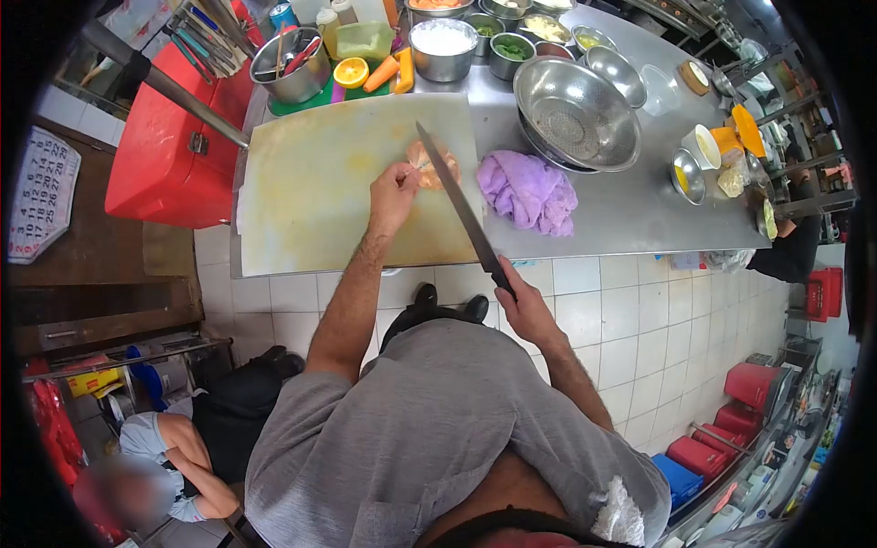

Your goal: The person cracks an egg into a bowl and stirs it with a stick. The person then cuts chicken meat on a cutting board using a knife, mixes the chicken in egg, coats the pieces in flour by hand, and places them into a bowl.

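A round, orange-brown bun [444, 174] lies near the right side of the large cutting board [301, 192]. My left hand [393, 194] is closed, its fingertips pinched at the bun's left edge. Its exact grip is too small to make out. My right hand [527, 306] is wrapped round the dark handle of a long knife [469, 219]. The blade slants up and left across the bun, with the tip beyond it. Whether the edge touches the bun I cannot tell.
Right of the board lie a crumpled purple towel [527, 190] and a metal colander [577, 114]. Behind stand a bowl of white contents [444, 62], a halved orange [351, 73] and a utensil pot [290, 82]. A red cooler [164, 155] is left; a person [196, 438] sits lower left.
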Available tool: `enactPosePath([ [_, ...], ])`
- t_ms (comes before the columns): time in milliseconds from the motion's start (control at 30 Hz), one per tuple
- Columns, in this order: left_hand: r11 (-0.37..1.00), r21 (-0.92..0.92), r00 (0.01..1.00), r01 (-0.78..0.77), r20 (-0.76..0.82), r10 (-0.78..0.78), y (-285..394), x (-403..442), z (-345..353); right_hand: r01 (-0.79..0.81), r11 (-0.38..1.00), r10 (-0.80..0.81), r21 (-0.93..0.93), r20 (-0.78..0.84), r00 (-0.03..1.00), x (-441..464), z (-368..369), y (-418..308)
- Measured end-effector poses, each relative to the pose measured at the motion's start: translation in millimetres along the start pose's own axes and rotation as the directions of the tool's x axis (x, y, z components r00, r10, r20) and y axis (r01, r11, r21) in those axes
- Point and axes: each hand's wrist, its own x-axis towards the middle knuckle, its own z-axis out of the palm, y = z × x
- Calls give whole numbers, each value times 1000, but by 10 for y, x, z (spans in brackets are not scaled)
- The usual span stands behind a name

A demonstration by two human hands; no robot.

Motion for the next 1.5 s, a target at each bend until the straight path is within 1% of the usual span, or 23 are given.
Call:
enactPosePath([
  [33,1000,5,1000,1,0,-1,5,-15,-27,0,1000,0,5,0,1000,-3,24,35],
  [100,993,114,997,2,70,-10,12,-33,-79,49,991,-44,-127,42,998,2,44,52],
  [133,993,117,997,4,71,-13,10,-53,-97,47,991,-42,-124,43,998,4,43,56],
  [200,961,226,987,-158,4,161,-4,-88,-126,5,976,24,-218,128,991,21,20,58],
  [333,964,219,988,-151,-10,157,-41,-131,-167,-59,962,111,-266,184,977,48,-5,7],
  [533,941,307,987,-144,-24,159,-50,-197,-261,15,949,51,-313,199,979,215,138,33],
  [600,926,341,984,-161,-12,175,-87,-219,-287,98,954,-53,-284,161,986,358,240,10],
  [633,926,340,984,-161,-12,175,-90,-237,-297,98,954,-53,-285,161,986,451,296,3],
  [700,954,288,996,-88,5,91,-84,-274,-312,112,955,-65,-276,174,983,694,404,-36],
  [733,954,287,996,-88,6,90,-58,-285,-317,111,955,-64,-276,174,983,846,457,-95],
  [800,983,177,998,-50,-17,54,3,-319,-326,150,973,-123,-174,159,980,1131,527,-225],
  [933,994,103,999,-47,-14,48,51,-297,-423,183,980,-173,-74,121,977,1342,343,-554],
  [1000,984,-176,999,31,-12,-34,-3,-205,-486,159,980,-153,-117,61,986,1298,91,-683],
  [1033,983,-179,999,30,-14,-33,-52,-165,-517,161,980,-154,-120,62,986,1273,9,-597],
  [1100,909,-392,988,142,6,-152,-100,-104,-537,149,912,-206,-382,-114,972,1219,-123,-379],
  [1133,907,-395,989,142,11,-150,-87,-89,-524,145,911,-204,-386,-118,972,1219,-143,-319],
  [1200,827,-522,975,208,41,-220,-43,-73,-503,-106,825,8,-556,-177,984,1207,-152,-239],
  [1233,828,-521,976,208,49,-214,-29,-53,-483,-113,824,9,-555,-187,982,1243,-111,-175],
  [1300,777,-612,986,146,21,-168,6,-17,-437,-226,713,36,-664,-287,957,1385,30,-10],
  [1333,779,-609,986,148,33,-162,60,-10,-421,-237,713,40,-659,-300,953,1442,77,74],
  [1400,604,-775,982,187,135,-131,176,10,-391,-171,625,-138,-761,-324,936,1532,126,111],
  [1433,607,-772,982,189,143,-124,181,30,-360,-180,627,-137,-758,-335,932,1556,133,64],
  [1500,593,-771,972,233,172,-158,150,50,-288,-29,674,-396,-738,-395,829,1592,138,-115],
])
